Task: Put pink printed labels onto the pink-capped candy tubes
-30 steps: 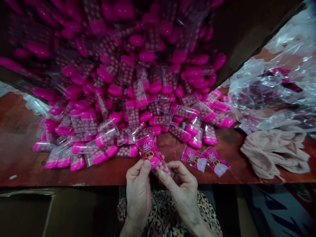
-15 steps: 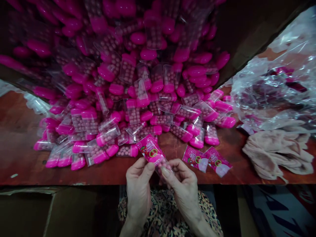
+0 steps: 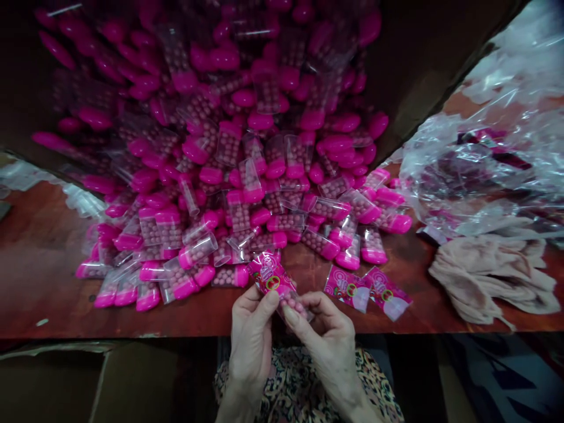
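Both my left hand (image 3: pixel 251 332) and my right hand (image 3: pixel 324 335) hold a clear plastic tube of pink candy balls (image 3: pixel 293 304) at the table's front edge. A pink printed wrapper (image 3: pixel 269 275) covers the tube's upper part, and my fingers hide some of the tube. Just beyond my hands lies a large heap of clear tubes with magenta caps (image 3: pixel 229 176). Two loose pink printed wrappers (image 3: pixel 348 288) (image 3: pixel 388 292) lie to the right of my right hand.
The heap rests on a reddish-brown wooden table (image 3: pixel 44 258). To the right lie a crumpled clear plastic bag (image 3: pixel 467 170) and a beige cloth (image 3: pixel 484 279). A cardboard box (image 3: pixel 57 382) sits below the table's front edge, left of my patterned clothing (image 3: pixel 286 382).
The view has shifted slightly, moving the heap and table lower in the picture. Both hands still hold the tube, and the wrapper remains over its upper part.
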Motion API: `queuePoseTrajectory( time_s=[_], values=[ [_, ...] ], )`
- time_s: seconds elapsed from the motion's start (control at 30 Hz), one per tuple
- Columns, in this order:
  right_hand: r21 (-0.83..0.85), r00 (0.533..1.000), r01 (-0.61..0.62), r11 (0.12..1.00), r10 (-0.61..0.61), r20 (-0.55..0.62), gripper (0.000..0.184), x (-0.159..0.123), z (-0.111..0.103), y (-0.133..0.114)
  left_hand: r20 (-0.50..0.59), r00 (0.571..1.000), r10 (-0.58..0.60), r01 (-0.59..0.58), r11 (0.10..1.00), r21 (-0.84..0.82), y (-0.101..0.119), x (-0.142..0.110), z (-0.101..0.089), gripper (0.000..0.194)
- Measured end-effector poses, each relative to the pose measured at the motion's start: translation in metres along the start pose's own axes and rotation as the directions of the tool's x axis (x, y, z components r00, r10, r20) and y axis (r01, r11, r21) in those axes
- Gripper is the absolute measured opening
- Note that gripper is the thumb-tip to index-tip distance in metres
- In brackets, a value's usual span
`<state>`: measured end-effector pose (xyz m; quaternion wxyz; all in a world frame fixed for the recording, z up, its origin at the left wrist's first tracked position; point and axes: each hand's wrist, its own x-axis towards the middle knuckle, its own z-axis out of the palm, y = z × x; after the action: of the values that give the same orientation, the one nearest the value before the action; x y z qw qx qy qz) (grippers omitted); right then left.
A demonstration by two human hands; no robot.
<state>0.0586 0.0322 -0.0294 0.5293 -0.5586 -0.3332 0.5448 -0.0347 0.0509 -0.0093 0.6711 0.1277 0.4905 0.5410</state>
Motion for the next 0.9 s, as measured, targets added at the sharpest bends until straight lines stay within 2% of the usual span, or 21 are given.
queuePoseTrajectory(
  time_s=[0.13,0.23,0.3,0.4,0.47,0.63,0.77,0.9],
  values=[
    [-0.063,0.994,0.099,0.993,-0.102,-0.038,0.012,-0.004,-0.003,0.001,0.035,0.999,-0.012,0.01,0.999,0.041,-0.005,-0.006,0.004,0.009],
    [-0.053,0.993,0.105,0.993,-0.107,-0.039,0.01,-0.003,-0.005,-0.001,0.043,0.999,-0.016,0.015,0.999,0.031,-0.006,-0.006,0.003,0.011],
    [-0.002,0.997,0.07,0.998,-0.07,0.02,0.013,-0.002,-0.005,-0.003,-0.004,1.0,-0.016,0.016,1.0,0.002,-0.004,-0.004,0.002,0.013],
    [0.066,0.991,0.026,0.997,-0.034,0.13,0.026,0.0,-0.005,-0.006,-0.072,0.997,-0.003,0.002,1.0,-0.014,0.001,-0.002,0.0,0.014],
    [0.064,0.991,0.04,0.997,-0.048,0.126,0.03,-0.001,-0.006,-0.006,-0.079,0.997,0.007,-0.007,1.0,-0.007,0.003,-0.001,0.001,0.013],
    [-0.062,0.989,0.149,0.987,-0.15,0.0,0.035,0.0,-0.012,0.0,-0.008,1.0,-0.005,0.005,1.0,0.017,-0.004,-0.007,0.006,0.014],
    [-0.139,0.963,0.27,0.953,-0.271,0.013,0.038,0.003,-0.018,-0.001,0.053,0.998,-0.039,0.038,0.999,0.025,-0.009,-0.009,0.007,0.014],
    [-0.188,0.934,0.356,0.915,-0.357,0.032,0.031,0.007,-0.02,-0.007,0.096,0.993,-0.068,0.064,0.997,0.038,-0.01,-0.008,0.004,0.015]
  ],
)
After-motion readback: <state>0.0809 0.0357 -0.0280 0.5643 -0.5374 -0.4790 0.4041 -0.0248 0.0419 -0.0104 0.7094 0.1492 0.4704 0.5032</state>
